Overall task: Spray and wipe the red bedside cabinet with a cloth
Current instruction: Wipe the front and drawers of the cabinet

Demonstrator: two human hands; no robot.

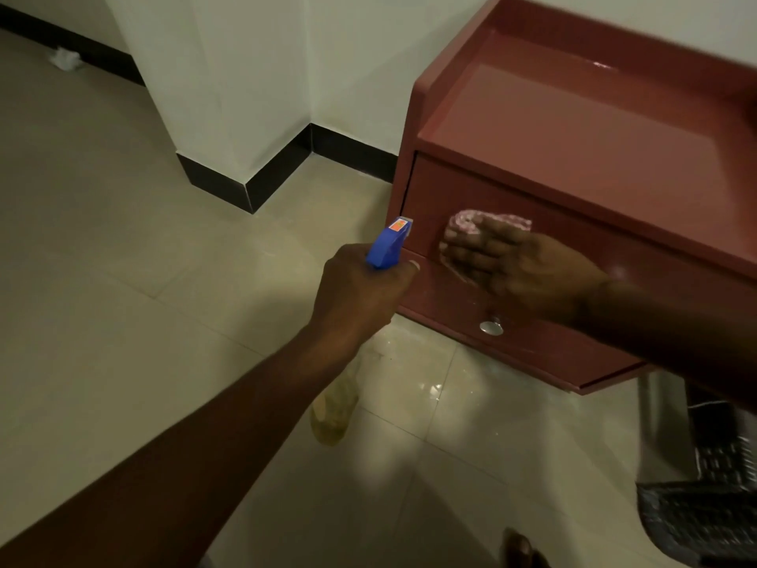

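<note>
The red bedside cabinet (573, 149) stands at the right, with a raised rim round its top and two drawer fronts. My right hand (516, 264) presses a pink-and-white cloth (491, 221) flat against the upper drawer front. My left hand (360, 289) is shut on a spray bottle (389, 243). Its blue trigger head points at the cabinet's left front corner. The bottle's clear body with yellowish liquid hangs below my wrist. A round metal knob (491, 326) sits on the lower drawer, just under my right hand.
Beige tiled floor (123, 260) spreads to the left, with a wet shine below the cabinet. A white pillar with black skirting (245, 186) stands behind. A crumpled white scrap (65, 58) lies by the far wall. A dark woven basket (704, 506) sits at lower right.
</note>
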